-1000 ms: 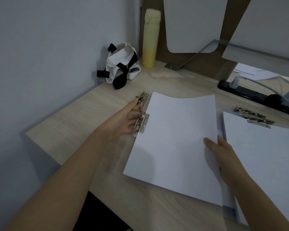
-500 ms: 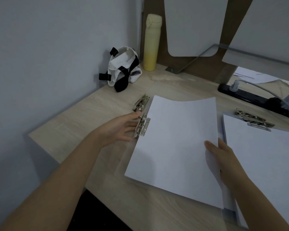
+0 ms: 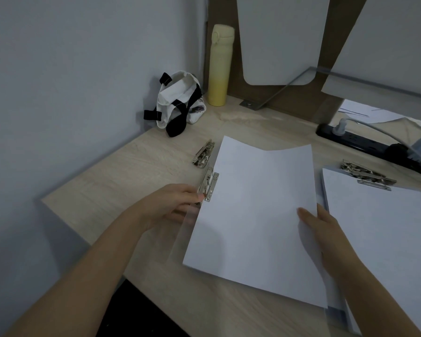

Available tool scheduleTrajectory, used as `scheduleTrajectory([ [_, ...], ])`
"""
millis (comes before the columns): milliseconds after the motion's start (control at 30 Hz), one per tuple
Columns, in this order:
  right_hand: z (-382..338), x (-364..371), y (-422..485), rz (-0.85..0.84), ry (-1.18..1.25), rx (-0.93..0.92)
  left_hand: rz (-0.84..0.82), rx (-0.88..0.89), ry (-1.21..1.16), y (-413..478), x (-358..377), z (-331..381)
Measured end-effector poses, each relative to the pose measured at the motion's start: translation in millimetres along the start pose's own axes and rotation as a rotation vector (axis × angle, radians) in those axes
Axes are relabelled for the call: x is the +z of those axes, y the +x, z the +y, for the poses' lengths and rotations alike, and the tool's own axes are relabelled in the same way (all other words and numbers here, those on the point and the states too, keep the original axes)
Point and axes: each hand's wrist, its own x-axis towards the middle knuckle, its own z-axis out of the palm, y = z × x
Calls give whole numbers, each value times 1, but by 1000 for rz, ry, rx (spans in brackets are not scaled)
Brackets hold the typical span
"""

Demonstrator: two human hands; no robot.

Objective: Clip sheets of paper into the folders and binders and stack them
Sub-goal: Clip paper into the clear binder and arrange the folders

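A white sheet of paper [image 3: 253, 215] lies across a clear plastic clipboard [image 3: 184, 233] in the middle of the desk. The board's metal clip [image 3: 209, 183] sits at the sheet's left edge. My left hand [image 3: 170, 206] holds the board's left edge, thumb tip touching the lower end of the clip. My right hand [image 3: 323, 229] pinches the sheet's right edge, thumb on top. To the right is a stack of clipboards [image 3: 384, 227] with paper under metal clips [image 3: 367, 173].
A second loose metal clip [image 3: 204, 154] lies beyond the first. A white and black pouch [image 3: 180, 103] and a yellow bottle [image 3: 220, 66] stand in the far corner by the wall. A black power strip [image 3: 365, 142] with cables runs along the right rear.
My left hand has slid down along the clip toward me, from its upper end to its lower end. The sheet and my right hand have stayed about where they were.
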Motion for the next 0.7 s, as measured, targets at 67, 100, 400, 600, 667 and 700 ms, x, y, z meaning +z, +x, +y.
scheduleTrajectory([
  [67,0,0,0,1,-4,1,48,38,11,1,2,-2],
  [100,0,1,0,0,-8,-2,65,50,7,2,2,-2],
  [400,0,1,-1,7,-66,-16,34,86,-81,2,3,-15],
  [600,-5,9,-12,104,-362,-182,131,100,-133,-2,14,-16],
  [667,-2,10,-16,147,-640,-275,169,117,-178,-4,18,-15],
  [700,0,9,-18,173,-766,-331,180,134,-208,-7,21,-13],
])
